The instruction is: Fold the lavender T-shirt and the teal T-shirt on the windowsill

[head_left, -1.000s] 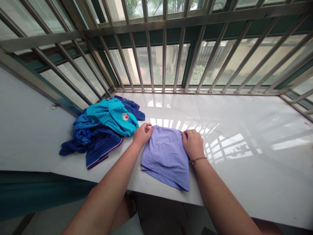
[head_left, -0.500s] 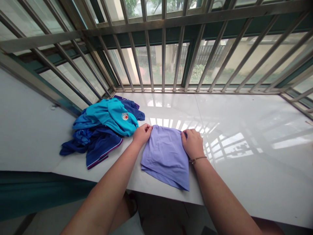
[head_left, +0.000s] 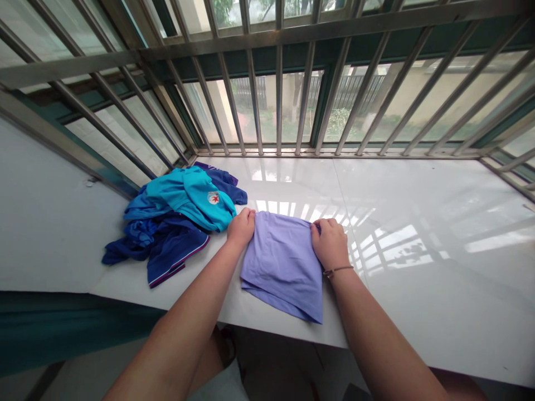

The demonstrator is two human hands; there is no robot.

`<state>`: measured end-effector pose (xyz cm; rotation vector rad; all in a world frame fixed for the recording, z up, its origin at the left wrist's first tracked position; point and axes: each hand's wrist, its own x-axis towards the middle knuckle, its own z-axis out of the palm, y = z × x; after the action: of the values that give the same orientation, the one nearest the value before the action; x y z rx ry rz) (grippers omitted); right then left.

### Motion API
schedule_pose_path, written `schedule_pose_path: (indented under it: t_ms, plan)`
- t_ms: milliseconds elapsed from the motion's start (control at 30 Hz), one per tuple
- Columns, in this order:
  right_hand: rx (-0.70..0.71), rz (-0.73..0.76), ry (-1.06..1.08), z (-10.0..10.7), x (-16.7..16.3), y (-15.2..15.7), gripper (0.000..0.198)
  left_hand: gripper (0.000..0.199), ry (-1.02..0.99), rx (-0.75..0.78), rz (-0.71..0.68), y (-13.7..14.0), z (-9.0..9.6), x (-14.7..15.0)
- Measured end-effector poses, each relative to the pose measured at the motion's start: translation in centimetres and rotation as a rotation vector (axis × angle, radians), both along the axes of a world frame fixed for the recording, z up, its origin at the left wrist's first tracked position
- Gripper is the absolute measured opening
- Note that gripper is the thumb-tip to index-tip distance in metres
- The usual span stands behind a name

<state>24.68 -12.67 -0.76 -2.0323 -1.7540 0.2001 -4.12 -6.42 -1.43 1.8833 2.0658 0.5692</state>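
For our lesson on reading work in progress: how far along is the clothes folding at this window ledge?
Done: the lilac garment already lies folded flat in layers on the white ledge. In hand: the left hand and right hand pinch its two far corners. Left: the pile of blue clothes, turquoise on top and navy beneath, lies crumpled and unfolded beside it. No finished stack is visible.

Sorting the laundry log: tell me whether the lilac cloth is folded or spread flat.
Folded. The lilac cloth shows stacked layered edges at its near corner; the left hand and right hand pinch its far corners.
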Motion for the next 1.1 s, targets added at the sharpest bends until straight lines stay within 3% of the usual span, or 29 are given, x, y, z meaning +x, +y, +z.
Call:
schedule_pose_path:
  t_ms: [133,200,300,400,500,667,767,867,1100]
  plan:
    - [0.130,0.083,0.014,2.5,-1.1,-2.0,0.022,0.033,0.012,-0.017,-0.006,0.0,0.1,0.1]
    - [0.181,0.275,0.000,4.3,-3.1,-4.2,0.023,0.034,0.022,-0.021,-0.011,0.0,0.2,0.2]
    - [0.116,0.576,-0.085,5.6,-7.6,-8.1,0.023,0.034,0.029,-0.012,-0.018,0.0,0.3,0.2]
    - [0.044,0.638,-0.177,4.3,-12.3,-10.7,0.029,0.035,0.029,-0.007,-0.020,-0.1,0.4,0.2]
    - [0.044,0.608,-0.204,2.0,-14.6,-11.2,0.017,0.036,0.036,-0.017,-0.021,-0.1,0.5,0.2]
    - [0.215,0.629,-0.128,1.2,-13.5,-11.0,0.015,0.035,0.036,-0.032,-0.010,-0.1,0.6,0.3]
    - [0.280,0.773,-0.097,1.8,-12.0,-11.5,0.016,0.035,0.026,-0.047,-0.004,0.0,0.6,0.2]
    - [0.264,0.890,-0.133,1.6,-10.9,-11.9,0.014,0.036,0.018,-0.053,0.000,0.0,0.6,0.2]
    - [0.148,0.935,-0.206,0.6,-11.0,-12.0,0.013,0.032,0.002,-0.041,0.013,0.0,0.5,0.3]
